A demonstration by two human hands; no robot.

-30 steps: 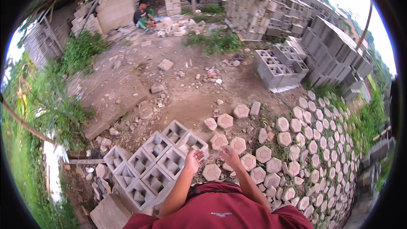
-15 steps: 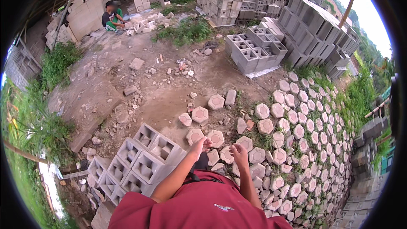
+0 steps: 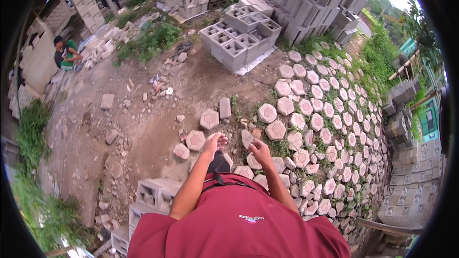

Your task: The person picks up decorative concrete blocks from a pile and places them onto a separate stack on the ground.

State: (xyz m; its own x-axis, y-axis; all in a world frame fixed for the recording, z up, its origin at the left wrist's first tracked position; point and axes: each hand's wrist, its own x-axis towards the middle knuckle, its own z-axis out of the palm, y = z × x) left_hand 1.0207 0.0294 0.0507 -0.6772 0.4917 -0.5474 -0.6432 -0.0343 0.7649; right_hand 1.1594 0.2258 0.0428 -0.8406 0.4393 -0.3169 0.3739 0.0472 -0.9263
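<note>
Both my hands are held out in front of my body above the ground, with nothing visible in either. My left hand (image 3: 216,144) is open, its fingers loosely bent and apart. Close beside it lies a hexagonal paving stone (image 3: 195,140) on the dirt. My right hand (image 3: 260,153) has its fingers curled in, and no object shows in it. Beneath and beyond it are a grey stone (image 3: 246,138) and a reddish brick piece (image 3: 257,133). Neither hand touches the stones or the blocks.
Hexagonal pavers (image 3: 301,157) with grass between them cover the right side. Hollow concrete blocks (image 3: 152,196) stand at my lower left, and a larger block group (image 3: 234,50) stands ahead. Tall block stacks (image 3: 306,5) rise behind. A person (image 3: 67,53) sits at far left by rubble.
My view has turned right and moved forward, so the blocks, pavers and seated person shift left in the picture. My hands stay raised in front of me, still empty as far as shows.
</note>
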